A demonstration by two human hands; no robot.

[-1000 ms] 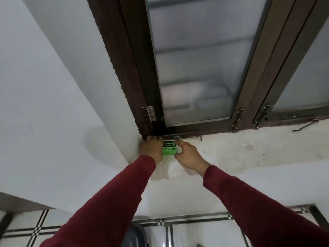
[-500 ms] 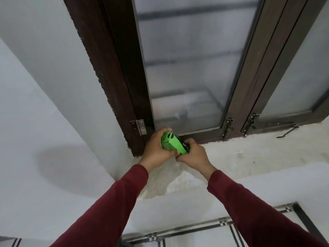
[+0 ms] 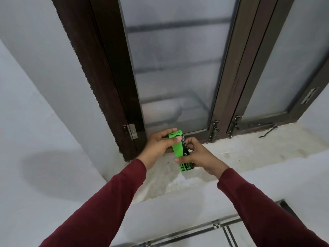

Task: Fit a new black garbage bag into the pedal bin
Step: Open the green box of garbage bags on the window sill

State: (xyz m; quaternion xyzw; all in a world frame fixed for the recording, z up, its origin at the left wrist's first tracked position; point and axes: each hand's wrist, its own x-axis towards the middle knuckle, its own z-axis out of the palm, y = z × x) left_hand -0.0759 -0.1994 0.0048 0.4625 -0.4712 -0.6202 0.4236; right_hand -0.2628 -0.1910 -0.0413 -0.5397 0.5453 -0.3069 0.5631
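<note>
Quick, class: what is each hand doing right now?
Left hand: closed on the small green cardboard box.
Right hand: closed on the same box's lower end.

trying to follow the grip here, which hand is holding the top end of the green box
The left hand: its fingers wrap the upper end of the green box, by the flap. The right hand grips the lower end instead.

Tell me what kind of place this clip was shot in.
Probably a room in a home, by a window: a dark wooden casement window with frosted panes, a rough white plastered sill beneath it, and tiled flooring with dark border lines below.
</note>
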